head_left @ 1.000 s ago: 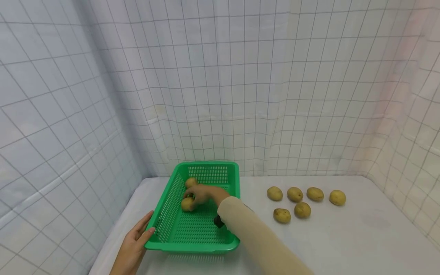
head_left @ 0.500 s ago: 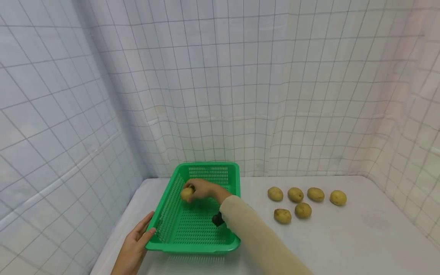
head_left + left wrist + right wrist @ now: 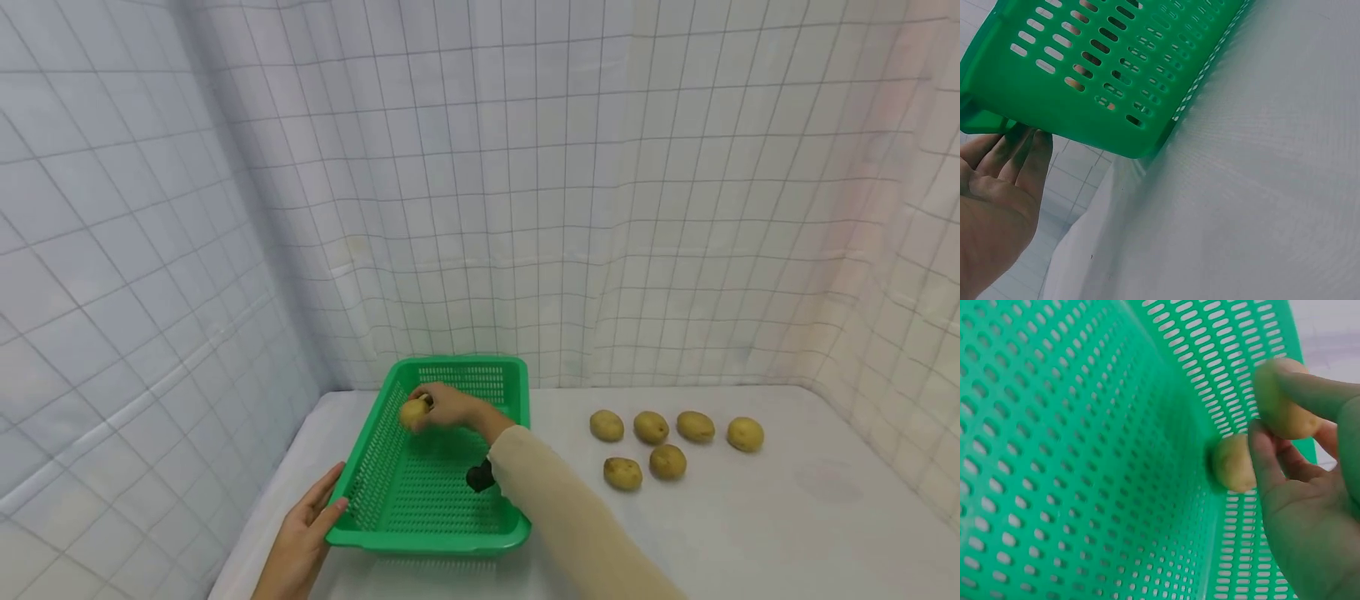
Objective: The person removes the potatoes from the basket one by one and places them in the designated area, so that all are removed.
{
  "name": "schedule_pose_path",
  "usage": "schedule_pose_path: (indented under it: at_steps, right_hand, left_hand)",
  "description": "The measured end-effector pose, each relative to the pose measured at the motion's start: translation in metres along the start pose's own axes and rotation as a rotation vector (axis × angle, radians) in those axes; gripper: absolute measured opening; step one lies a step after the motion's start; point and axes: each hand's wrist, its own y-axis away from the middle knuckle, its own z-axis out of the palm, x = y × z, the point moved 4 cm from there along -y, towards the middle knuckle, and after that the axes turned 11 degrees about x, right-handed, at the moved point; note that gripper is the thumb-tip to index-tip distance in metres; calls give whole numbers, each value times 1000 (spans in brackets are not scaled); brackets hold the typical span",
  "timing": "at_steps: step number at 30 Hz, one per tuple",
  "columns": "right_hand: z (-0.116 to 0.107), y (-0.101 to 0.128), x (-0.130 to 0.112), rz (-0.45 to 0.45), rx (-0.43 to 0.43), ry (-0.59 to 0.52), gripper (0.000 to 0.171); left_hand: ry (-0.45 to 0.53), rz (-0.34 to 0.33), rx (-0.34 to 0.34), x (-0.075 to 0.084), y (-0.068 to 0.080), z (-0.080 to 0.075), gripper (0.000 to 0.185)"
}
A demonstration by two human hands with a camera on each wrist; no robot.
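My right hand [image 3: 452,407] pinches a yellow potato [image 3: 413,415] between thumb and fingers, over the back left part of a green plastic basket [image 3: 420,542]. In the right wrist view, the held potato [image 3: 1280,406] is raised off the perforated floor. A second potato [image 3: 1234,464] lies below it against the slotted wall; my hand mostly hides it in the head view. At the basket's front left corner, my left hand [image 3: 302,533] grips the rim, thumb on top. The left wrist view shows the fingers [image 3: 1034,159] of that hand under the rim.
Several loose potatoes [image 3: 651,427] lie on the white-covered table [image 3: 750,517] to the right of the basket. White gridded curtains [image 3: 555,208] enclose the back and sides. A small black device [image 3: 480,477] sits at my right wrist, over the basket.
My right hand has lifted the potato from the basket floor and moved it slightly up and back. My left hand keeps its hold on the rim.
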Motion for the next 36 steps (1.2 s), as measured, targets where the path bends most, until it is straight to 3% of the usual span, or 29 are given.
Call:
schedule_pose_path:
  at_steps: [5,9,23,36]
  right_hand:
    - [-7,1,-9,-6,28,-186,48]
    - [-13,7,-13,-3,21,-230,48]
    - [-32,24,-30,-85,-15,-148,48]
    - [-55,39,-28,-71,6,-138,50]
  left_hand:
    - [13,0,8,-3,-1,0,72]
    - [28,1,3,-5,-1,2,72]
    - [18,2,17,1,-1,1,73]
    - [25,-11,-3,-1,0,1,74]
